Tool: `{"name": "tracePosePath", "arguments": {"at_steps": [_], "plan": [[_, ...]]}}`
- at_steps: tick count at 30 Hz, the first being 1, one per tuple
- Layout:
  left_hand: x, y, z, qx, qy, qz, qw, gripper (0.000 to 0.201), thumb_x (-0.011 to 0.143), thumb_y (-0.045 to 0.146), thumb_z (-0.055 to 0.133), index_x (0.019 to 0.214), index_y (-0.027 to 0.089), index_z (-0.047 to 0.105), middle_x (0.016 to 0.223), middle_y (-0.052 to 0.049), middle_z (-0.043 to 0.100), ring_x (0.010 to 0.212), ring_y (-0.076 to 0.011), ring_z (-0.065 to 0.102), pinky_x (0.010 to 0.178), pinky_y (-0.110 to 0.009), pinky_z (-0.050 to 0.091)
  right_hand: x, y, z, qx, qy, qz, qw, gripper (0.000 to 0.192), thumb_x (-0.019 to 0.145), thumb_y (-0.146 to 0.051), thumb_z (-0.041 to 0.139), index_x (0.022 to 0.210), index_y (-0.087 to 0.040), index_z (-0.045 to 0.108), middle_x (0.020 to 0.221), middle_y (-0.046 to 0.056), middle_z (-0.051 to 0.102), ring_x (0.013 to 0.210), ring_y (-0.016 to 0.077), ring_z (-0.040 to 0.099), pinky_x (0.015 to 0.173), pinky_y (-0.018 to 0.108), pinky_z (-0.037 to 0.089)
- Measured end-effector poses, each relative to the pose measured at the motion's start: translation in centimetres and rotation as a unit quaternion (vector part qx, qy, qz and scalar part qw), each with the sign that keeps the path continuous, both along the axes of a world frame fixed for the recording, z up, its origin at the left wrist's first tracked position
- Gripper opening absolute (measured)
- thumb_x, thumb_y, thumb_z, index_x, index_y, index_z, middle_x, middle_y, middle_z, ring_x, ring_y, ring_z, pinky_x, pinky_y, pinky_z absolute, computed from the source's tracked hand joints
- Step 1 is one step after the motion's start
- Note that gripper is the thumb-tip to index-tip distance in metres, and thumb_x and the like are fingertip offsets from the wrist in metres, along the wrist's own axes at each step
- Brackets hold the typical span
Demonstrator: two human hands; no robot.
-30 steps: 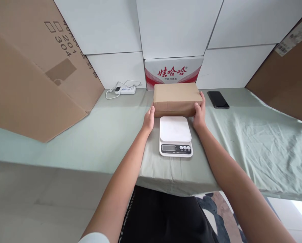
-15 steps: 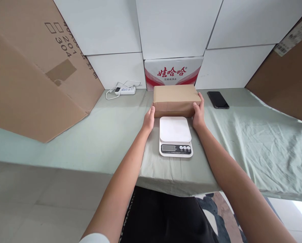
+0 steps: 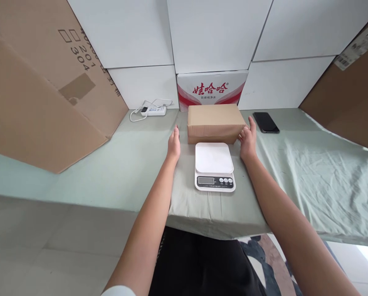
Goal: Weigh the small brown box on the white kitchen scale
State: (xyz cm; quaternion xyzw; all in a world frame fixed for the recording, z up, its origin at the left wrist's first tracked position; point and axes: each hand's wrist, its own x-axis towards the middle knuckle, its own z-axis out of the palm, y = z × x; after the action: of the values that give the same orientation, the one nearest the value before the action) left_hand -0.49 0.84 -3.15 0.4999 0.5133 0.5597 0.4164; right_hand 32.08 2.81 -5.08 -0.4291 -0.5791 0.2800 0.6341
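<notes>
A closed brown cardboard box (image 3: 216,123) sits on the cloth-covered table, just behind a white kitchen scale (image 3: 214,158). My left hand (image 3: 173,144) is off the box's left side, with a gap between them; its fingers are stretched and it holds nothing. At the box's right front corner is my right hand (image 3: 248,142), its fingers apart and one pointing upward. The fingertips there are close to the corner; whether they still touch it I cannot tell. The scale's platform is bare, and its display looks blank.
Behind the box stands a red-and-white printed carton (image 3: 211,88) against white panels. A black phone (image 3: 266,122) lies to the right, a white power strip with a cord (image 3: 153,110) to the left. Large cardboard sheets (image 3: 48,94) flank both sides.
Both hands have let go of the box's sides and moved outward, the left one to the left and the right one slightly to the right. The box stays behind the scale.
</notes>
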Motion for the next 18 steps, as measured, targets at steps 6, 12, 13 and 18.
{"name": "tracePosePath", "arguments": {"at_steps": [6,12,13,18], "plan": [[0.8,-0.1,-0.5,-0.017,-0.005,-0.041,0.999,0.103,0.1,0.095,0.035,0.173,0.024,0.05,0.187,-0.012,0.041,0.178,-0.0311,0.034,0.146,-0.047,0.029,-1.4,-0.9,1.0,-0.068,0.075,-0.024,0.995,0.088,0.083,-0.073,0.071,0.16,-0.036,0.05,0.168,0.006,0.064,0.161,0.0367,0.056,0.14,0.067,0.041],[1.0,-0.6,-0.3,-0.002,0.0,-0.075,0.997,0.095,0.102,0.09,0.039,0.17,0.026,0.055,0.186,-0.01,0.045,0.177,-0.0305,0.036,0.146,-0.05,0.029,-2.0,-1.5,2.0,-0.039,0.033,-0.005,0.999,0.074,0.083,-0.064,0.071,0.15,-0.033,0.06,0.168,0.006,0.064,0.165,0.0377,0.052,0.144,0.064,0.036],[1.0,-0.6,-0.2,-0.001,-0.001,-0.077,0.997,0.093,0.103,0.089,0.038,0.169,0.026,0.056,0.186,-0.009,0.045,0.177,-0.0304,0.036,0.146,-0.05,0.029,-2.0,-1.5,2.0,-0.038,0.028,-0.005,0.999,0.073,0.084,-0.063,0.071,0.15,-0.033,0.061,0.168,0.005,0.065,0.165,0.0374,0.052,0.144,0.063,0.035],[1.3,-1.0,0.1,0.008,0.001,-0.079,0.997,0.091,0.103,0.09,0.039,0.163,0.026,0.063,0.182,-0.01,0.051,0.175,-0.033,0.041,0.145,-0.052,0.033,-2.0,-1.5,2.0,-0.039,0.024,-0.014,0.999,0.074,0.082,-0.059,0.072,0.151,-0.036,0.059,0.171,0.001,0.063,0.168,0.0358,0.047,0.147,0.062,0.031]]}}
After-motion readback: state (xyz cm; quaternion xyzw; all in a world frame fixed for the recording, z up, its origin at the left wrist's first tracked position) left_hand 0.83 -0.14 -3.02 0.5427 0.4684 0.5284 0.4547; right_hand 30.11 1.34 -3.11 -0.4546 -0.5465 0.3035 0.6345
